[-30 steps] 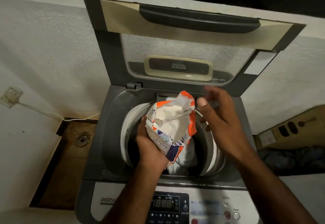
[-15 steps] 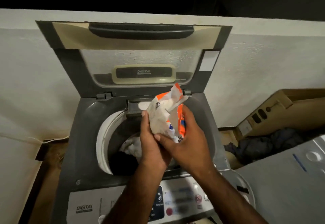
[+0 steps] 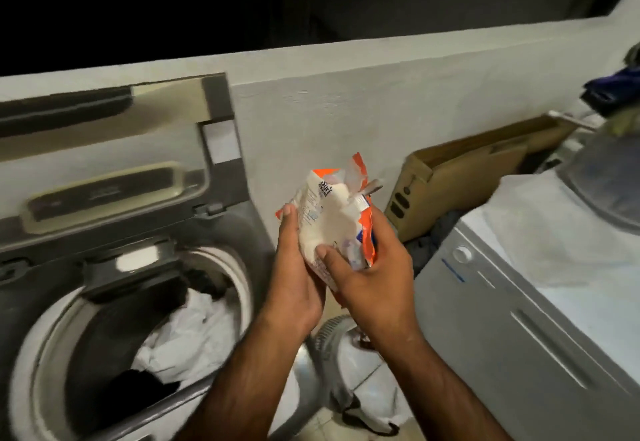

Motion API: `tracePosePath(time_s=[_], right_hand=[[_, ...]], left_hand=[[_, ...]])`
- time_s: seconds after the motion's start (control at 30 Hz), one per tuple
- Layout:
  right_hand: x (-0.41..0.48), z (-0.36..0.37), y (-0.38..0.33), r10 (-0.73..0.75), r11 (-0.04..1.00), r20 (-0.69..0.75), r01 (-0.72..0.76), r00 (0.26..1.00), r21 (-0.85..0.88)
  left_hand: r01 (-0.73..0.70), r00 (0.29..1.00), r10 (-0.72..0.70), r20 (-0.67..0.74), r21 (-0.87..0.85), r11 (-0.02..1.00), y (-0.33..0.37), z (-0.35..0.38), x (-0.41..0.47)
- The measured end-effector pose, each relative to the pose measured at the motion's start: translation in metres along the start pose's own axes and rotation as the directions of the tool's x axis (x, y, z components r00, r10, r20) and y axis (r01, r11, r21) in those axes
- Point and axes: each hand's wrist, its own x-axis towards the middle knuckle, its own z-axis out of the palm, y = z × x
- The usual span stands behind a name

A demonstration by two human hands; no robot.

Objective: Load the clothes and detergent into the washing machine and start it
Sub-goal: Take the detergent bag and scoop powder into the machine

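The top-loading washing machine [image 3: 41,295] stands at the left with its lid [image 3: 114,149] raised against the wall. White and dark clothes [image 3: 187,333] lie in its drum. An opened orange and white detergent packet [image 3: 332,212] is upright in front of the wall, to the right of the machine. My left hand [image 3: 294,267] grips the packet's left side. My right hand [image 3: 367,274] grips its lower right side, thumb across the front.
A second white appliance [image 3: 540,302] stands at the right with a dark bowl-like object [image 3: 609,180] on top. A cardboard box [image 3: 460,177] leans against the wall behind it. A grey object [image 3: 329,354] and cloth lie on the floor between the machines.
The view has swung right. Both hands have carried the packet from above the drum to the right of the machine, and my right hand now grips it.
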Motion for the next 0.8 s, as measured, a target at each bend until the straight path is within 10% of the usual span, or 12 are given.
tracePosePath(time_s=[0.43,0.8], right_hand=[[0.077,-0.272,0.098,0.138,0.989,-0.407,-0.15,0.903,0.001],[0.163,-0.36,0.15,0.199,0.961,-0.548,-0.271,0.812,-0.054]], left_hand=[[0.131,0.943,-0.263,0.202,0.503,0.855,-0.19,0.227,0.077],[0.032,0.931,-0.288,0.223,0.736,0.676,-0.239,0.318,0.133]])
